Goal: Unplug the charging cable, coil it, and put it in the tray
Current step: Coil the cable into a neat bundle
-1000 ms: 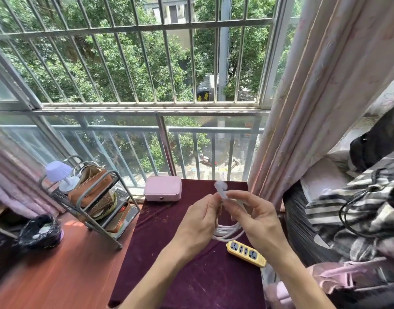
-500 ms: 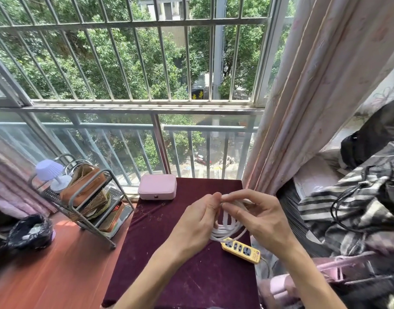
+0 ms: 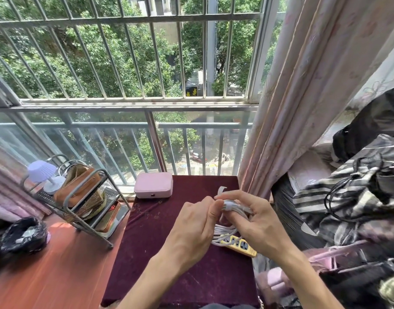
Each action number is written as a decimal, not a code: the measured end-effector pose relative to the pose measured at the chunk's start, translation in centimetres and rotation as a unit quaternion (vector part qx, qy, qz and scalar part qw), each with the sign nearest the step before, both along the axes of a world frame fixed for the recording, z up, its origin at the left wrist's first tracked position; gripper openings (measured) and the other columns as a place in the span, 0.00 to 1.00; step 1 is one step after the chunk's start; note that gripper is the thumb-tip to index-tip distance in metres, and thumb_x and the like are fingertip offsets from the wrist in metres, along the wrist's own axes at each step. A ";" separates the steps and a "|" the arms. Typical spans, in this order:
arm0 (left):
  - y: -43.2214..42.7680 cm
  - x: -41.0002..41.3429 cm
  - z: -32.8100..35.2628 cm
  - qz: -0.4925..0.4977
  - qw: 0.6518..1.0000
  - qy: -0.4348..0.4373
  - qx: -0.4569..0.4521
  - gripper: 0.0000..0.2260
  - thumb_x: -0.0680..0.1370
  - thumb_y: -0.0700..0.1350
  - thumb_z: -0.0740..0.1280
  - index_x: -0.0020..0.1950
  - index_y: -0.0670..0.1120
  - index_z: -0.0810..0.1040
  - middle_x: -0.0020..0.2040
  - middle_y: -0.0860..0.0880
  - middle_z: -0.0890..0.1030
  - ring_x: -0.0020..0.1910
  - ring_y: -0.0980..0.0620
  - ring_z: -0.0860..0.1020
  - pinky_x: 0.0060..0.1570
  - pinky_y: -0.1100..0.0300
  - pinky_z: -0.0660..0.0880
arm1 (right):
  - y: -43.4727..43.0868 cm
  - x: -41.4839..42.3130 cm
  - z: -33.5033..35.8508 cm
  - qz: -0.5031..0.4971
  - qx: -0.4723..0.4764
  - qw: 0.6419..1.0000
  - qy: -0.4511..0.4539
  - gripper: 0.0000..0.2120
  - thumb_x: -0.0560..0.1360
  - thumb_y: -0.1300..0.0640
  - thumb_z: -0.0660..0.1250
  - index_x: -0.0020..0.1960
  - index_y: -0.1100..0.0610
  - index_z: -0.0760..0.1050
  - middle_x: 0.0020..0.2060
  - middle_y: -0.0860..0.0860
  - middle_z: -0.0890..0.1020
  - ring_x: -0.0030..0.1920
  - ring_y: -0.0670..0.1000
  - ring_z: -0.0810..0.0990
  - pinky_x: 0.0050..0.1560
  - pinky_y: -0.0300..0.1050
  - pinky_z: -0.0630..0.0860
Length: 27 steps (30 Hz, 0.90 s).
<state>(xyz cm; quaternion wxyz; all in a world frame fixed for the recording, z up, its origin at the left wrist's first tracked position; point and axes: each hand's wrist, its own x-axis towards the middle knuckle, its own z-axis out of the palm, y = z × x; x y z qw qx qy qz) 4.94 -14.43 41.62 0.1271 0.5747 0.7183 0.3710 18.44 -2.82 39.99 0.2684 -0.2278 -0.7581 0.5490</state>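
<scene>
A small table draped in a dark maroon cloth (image 3: 169, 253) stands against a barred window (image 3: 147, 63) that looks out on trees and a street far below; a pale pink curtain (image 3: 303, 97) hangs at its right edge; a closed pink box (image 3: 153, 185) sits at the far left corner of the cloth. To the left, on a reddish floor (image 3: 58, 275), stands a tilted-looking metal rack (image 3: 107, 175) bearing a small lilac lamp (image 3: 42, 172) and a brown bag (image 3: 78, 188); a black bin bag (image 3: 22, 235) lies near it. To the right is a heap of striped fabric (image 3: 352, 192) with a thin black cord (image 3: 334, 201) looped on it.

The white charging cable (image 3: 225, 233) is gathered in a coil, held up over the table's right side between both hands; the left hand (image 3: 191, 230) pinches the top of the bundle with curled fingers; the right hand (image 3: 258, 228) curls round it from the other side; a white strap end (image 3: 221, 190) pokes up above the fingertips. A yellow power strip (image 3: 240, 245) lies beneath the coil, partly covered by the right hand; whether the cable's ends are free cannot be told, since the fingers hide them; the lower shelves of the rack are cluttered and hard to read; the right side of the view is blurred.
</scene>
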 end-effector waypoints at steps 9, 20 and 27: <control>-1.5 -0.7 -0.6 0.007 1.000 -0.008 -0.026 0.21 0.83 0.59 0.47 0.42 0.50 0.72 0.36 0.51 0.77 0.41 0.51 0.72 0.46 0.65 0.65 | -0.2 0.0 -0.1 0.082 -0.176 0.980 0.050 0.16 0.74 0.53 0.76 0.62 0.48 0.85 0.53 0.53 0.90 0.56 0.50 0.88 0.56 0.39 0.81; -1.6 -0.6 -1.8 0.045 0.995 -0.043 -0.084 0.22 0.85 0.59 0.50 0.38 0.47 0.68 0.29 0.50 0.72 0.33 0.44 0.73 0.40 0.46 0.70 | -0.6 -1.2 -0.5 -0.090 -0.002 0.995 0.044 0.11 0.74 0.46 0.79 0.55 0.42 0.83 0.42 0.46 0.90 0.34 0.45 0.85 0.36 0.34 0.79; -1.2 -0.8 -2.5 0.096 0.981 -0.140 -0.098 0.21 0.84 0.62 0.51 0.36 0.56 0.72 0.32 0.57 0.77 0.33 0.57 0.73 0.39 0.53 0.70 | -1.6 -0.2 -1.2 -0.043 0.112 0.992 0.027 0.04 0.75 0.48 0.76 0.49 0.45 0.87 0.51 0.41 0.86 0.53 0.46 0.86 0.51 0.40 0.82</control>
